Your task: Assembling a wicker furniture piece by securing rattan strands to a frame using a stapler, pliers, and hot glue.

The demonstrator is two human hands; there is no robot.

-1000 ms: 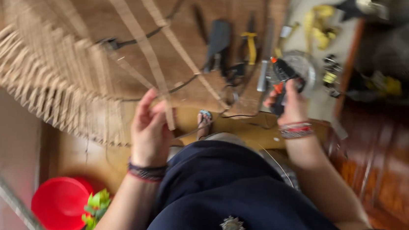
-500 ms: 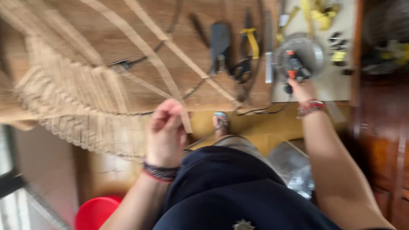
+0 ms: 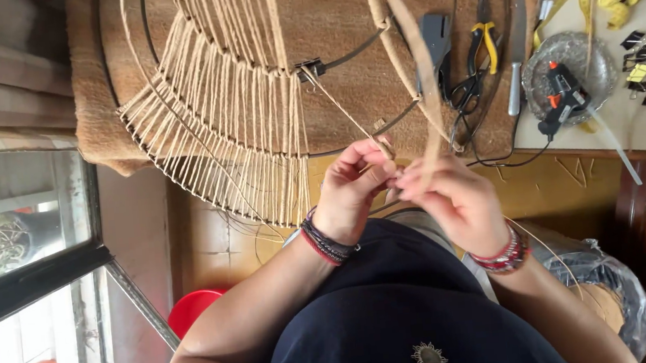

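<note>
the left hand (image 3: 351, 191) and right hand (image 3: 449, 198) meet just in front of the surface (image 3: 358, 54), their fingers pinched narrow on a strand of jute twine (image 3: 340, 110) that runs taut up to the wire ring frame (image 3: 253, 94). pliers (image 3: 480, 35) and a glue gun (image 3: 561, 94) lie to the right, well apart from both hands.

- The left hand (image 3: 354, 183) and right hand (image 3: 449, 198) meet at the near edge of the table (image 3: 570, 154), fingertips touching, so nothing passes between them.
- A taut cord (image 3: 340, 106) slants from a clip (image 3: 312, 69) down to the hands and bars the way straight ahead.
- The strung wire hoop (image 3: 217, 128) fills the left of the table.
- Pliers (image 3: 481, 35), scissors (image 3: 465, 95) and a glue gun (image 3: 561, 94) crowd the right.
- Bare mat (image 3: 324, 18) shows between the wire rings.
</note>
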